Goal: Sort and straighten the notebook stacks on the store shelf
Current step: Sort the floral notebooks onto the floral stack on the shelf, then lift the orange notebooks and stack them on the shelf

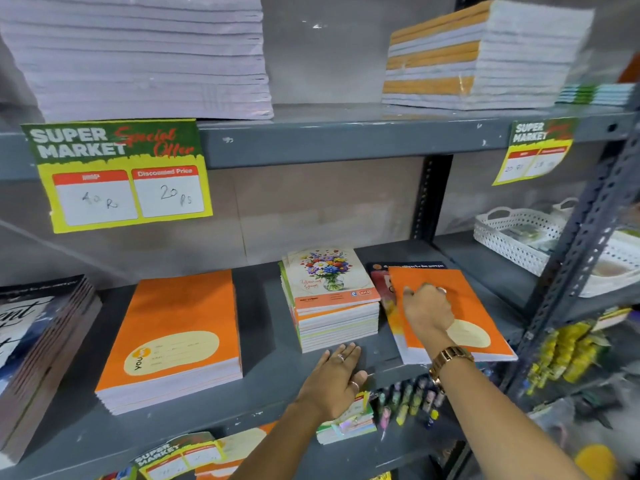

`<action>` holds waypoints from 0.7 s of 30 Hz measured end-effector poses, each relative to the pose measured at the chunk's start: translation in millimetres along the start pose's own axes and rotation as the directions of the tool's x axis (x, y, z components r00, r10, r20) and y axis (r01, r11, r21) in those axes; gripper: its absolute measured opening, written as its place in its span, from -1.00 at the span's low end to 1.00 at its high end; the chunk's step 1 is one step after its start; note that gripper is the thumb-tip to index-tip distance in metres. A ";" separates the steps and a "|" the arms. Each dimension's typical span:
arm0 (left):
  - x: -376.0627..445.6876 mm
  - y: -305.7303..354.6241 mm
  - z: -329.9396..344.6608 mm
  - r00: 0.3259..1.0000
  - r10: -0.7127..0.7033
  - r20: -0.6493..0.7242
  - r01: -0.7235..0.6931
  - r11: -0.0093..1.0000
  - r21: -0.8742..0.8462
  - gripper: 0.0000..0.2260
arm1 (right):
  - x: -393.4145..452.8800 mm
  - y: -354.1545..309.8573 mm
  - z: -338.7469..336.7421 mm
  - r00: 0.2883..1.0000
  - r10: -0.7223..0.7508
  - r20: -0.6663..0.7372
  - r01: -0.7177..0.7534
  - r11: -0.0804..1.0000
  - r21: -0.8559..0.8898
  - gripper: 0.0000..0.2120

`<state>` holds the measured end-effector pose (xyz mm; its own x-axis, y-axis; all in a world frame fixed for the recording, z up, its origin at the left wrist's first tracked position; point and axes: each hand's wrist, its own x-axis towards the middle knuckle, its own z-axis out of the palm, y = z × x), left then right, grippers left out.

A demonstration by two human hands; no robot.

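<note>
On the grey middle shelf [263, 386] lie three notebook stacks. A tidy orange stack [173, 327] sits left of centre. A smaller stack topped by a flower-cover notebook [329, 271] stands in the middle, its edges uneven. At the right, an orange notebook [485, 306] lies askew on a dark-covered one [377, 282]. My right hand [427, 308] rests on that orange cover, fingers curled over its upper left part. My left hand [337, 375] lies flat and open on the shelf, fingertips at the front of the flower stack.
A dark book stack [38, 348] fills the far left. White perforated baskets [519, 237] stand at the back right. The upper shelf holds tall white [145, 57] and orange-white [485, 57] stacks. Price signs [117, 174] hang off its edge. Pens [408, 400] hang below the front edge.
</note>
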<state>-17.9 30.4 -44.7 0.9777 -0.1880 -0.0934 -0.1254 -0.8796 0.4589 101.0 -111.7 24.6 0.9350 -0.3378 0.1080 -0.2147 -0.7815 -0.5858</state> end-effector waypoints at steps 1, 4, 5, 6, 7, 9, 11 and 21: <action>5.1 4.3 1.1 1.000 0.003 0.000 -0.003 1.000 -0.023 -0.52 | 4.0 11.1 -2.6 0.999 0.035 0.020 -0.035 0.999 -0.026 -0.64; 22.3 19.0 6.0 1.000 0.021 0.019 -0.020 0.997 -0.075 -0.51 | 14.9 44.3 -11.7 0.990 0.131 0.061 -0.121 0.981 -0.150 -0.48; 27.7 23.4 7.8 0.999 0.023 0.029 -0.021 0.996 -0.088 -0.50 | 17.8 54.0 -14.9 0.986 0.157 0.058 -0.143 0.970 -0.195 -0.41; 33.1 28.1 9.7 0.999 0.024 0.035 -0.020 0.995 -0.095 -0.50 | 20.8 62.6 -18.9 0.981 0.184 0.053 -0.168 0.959 -0.229 -0.34; 38.4 33.1 11.5 0.999 0.028 0.039 -0.024 0.995 -0.097 -0.50 | 23.5 70.6 -22.8 0.976 0.213 0.052 -0.193 0.948 -0.252 -0.30; 47.5 42.0 13.9 0.998 0.045 0.043 -0.041 0.994 -0.104 -0.51 | 27.3 83.3 -29.9 0.960 0.271 0.070 -0.241 0.927 -0.287 -0.24; 56.6 52.1 16.9 0.998 0.053 0.034 -0.048 0.992 -0.120 -0.51 | 30.9 95.2 -35.7 0.941 0.325 0.094 -0.285 0.911 -0.298 -0.18; 78.4 86.9 24.9 0.981 -0.150 -0.122 0.095 0.925 -0.368 -0.55 | 45.1 102.6 -41.0 0.928 0.309 0.208 -0.233 0.917 -0.325 -0.24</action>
<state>43.6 -71.6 -34.1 0.9986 0.0005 -0.0525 0.0393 -0.6711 0.7404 109.6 -228.6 2.3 0.8599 -0.4463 -0.2478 -0.5062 -0.8080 -0.3014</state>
